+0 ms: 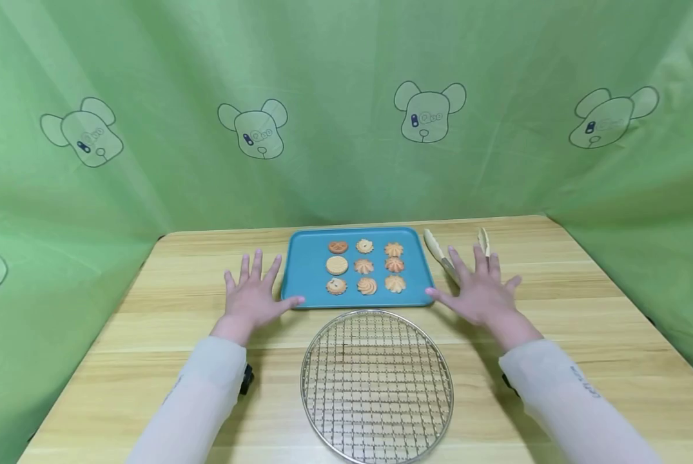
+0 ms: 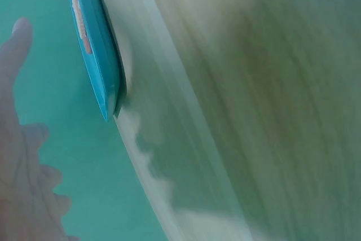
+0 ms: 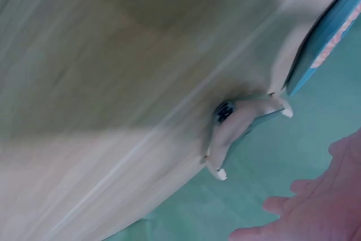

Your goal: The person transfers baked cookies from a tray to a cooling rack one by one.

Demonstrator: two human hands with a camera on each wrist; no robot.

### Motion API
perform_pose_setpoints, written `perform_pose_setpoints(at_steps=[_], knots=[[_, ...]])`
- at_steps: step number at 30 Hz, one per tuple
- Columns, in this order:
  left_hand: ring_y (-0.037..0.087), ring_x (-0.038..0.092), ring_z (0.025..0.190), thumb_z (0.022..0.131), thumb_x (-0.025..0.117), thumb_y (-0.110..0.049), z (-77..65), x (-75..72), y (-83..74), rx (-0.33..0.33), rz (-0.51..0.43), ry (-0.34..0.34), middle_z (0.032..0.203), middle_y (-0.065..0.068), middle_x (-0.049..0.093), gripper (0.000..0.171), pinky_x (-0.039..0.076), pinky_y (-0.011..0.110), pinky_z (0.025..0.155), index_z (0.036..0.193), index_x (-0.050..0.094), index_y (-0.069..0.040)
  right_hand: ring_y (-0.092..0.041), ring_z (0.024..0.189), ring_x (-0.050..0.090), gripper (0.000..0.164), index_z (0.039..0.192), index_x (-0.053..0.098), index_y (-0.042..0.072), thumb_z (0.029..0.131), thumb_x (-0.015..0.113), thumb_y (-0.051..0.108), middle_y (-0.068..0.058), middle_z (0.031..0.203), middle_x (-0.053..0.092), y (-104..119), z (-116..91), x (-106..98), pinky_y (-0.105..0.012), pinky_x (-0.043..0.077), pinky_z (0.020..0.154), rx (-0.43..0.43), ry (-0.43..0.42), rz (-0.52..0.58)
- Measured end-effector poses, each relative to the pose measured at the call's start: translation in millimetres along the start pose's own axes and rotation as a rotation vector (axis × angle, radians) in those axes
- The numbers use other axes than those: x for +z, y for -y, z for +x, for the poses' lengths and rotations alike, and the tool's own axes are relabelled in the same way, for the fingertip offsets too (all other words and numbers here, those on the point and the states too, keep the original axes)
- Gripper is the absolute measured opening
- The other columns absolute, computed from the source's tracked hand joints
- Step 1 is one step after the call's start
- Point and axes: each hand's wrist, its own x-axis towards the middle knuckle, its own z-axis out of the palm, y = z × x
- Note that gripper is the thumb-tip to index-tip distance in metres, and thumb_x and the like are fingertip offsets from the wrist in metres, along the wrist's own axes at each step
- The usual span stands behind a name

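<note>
- The left hand (image 1: pixel 253 300) hung with fingers spread wide, gripping nothing, just beside the blue tray (image 1: pixel 305 270), thumb toward its near left corner
- The right hand (image 1: pixel 485 298), likewise splayed and holding nothing, partly hid the tongs (image 1: pixel 433 245) in the head view
- Those tongs lay to the right of the tray, their pale tips spread apart
- Nine cookies (image 1: pixel 364 265) lay on the tray in three rows of three
- The round wire rack (image 1: pixel 378 386) lay on the wooden table (image 1: pixel 566 283), just on the near side of the tray

Tray (image 1: pixel 305 264), rack (image 1: pixel 377 386), tongs (image 1: pixel 435 246) on wooden table (image 1: pixel 584 303)
</note>
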Motion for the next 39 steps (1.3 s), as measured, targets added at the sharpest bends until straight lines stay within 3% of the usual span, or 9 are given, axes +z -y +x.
perform_pose_setpoints(at_steps=[10, 27, 39], knots=[[0.037, -0.013, 0.141, 0.082, 0.046, -0.076, 7.8, 1.0, 5.2, 0.009, 0.01, 0.021, 0.157, 0.013, -0.009, 0.096, -0.012, 0.064, 0.107, 0.154, 0.008, -0.025, -0.063, 0.129, -0.007, 0.101, 0.154, -0.005, 0.021, 0.083, 0.036, 0.079, -0.033, 0.151, -0.013, -16, 8, 3, -0.086, -0.005, 0.083, 0.035, -0.001, -0.004], [0.034, -0.012, 0.142, 0.083, 0.045, -0.074, 20.0, 1.6, 4.7, 0.031, 0.021, 0.032, 0.158, 0.011, -0.008, 0.095, -0.016, 0.058, 0.107, 0.154, 0.006, -0.024, -0.067, 0.124, -0.012, 0.107, 0.152, -0.012, 0.015, 0.08, 0.028, 0.083, -0.041, 0.145, -0.015, -45, 14, 7, -0.087, -0.007, 0.078, 0.119, 0.06, 0.03], [0.036, -0.005, 0.143, 0.084, 0.043, -0.075, 23.7, 5.3, 10.6, 0.024, 0.061, 0.058, 0.158, 0.012, -0.005, 0.095, -0.011, 0.057, 0.109, 0.154, 0.007, -0.023, -0.068, 0.125, -0.002, 0.118, 0.15, -0.005, 0.002, 0.077, 0.038, 0.084, -0.046, 0.142, -0.003, -52, 15, 6, -0.087, 0.001, 0.081, 0.175, 0.044, 0.045]])
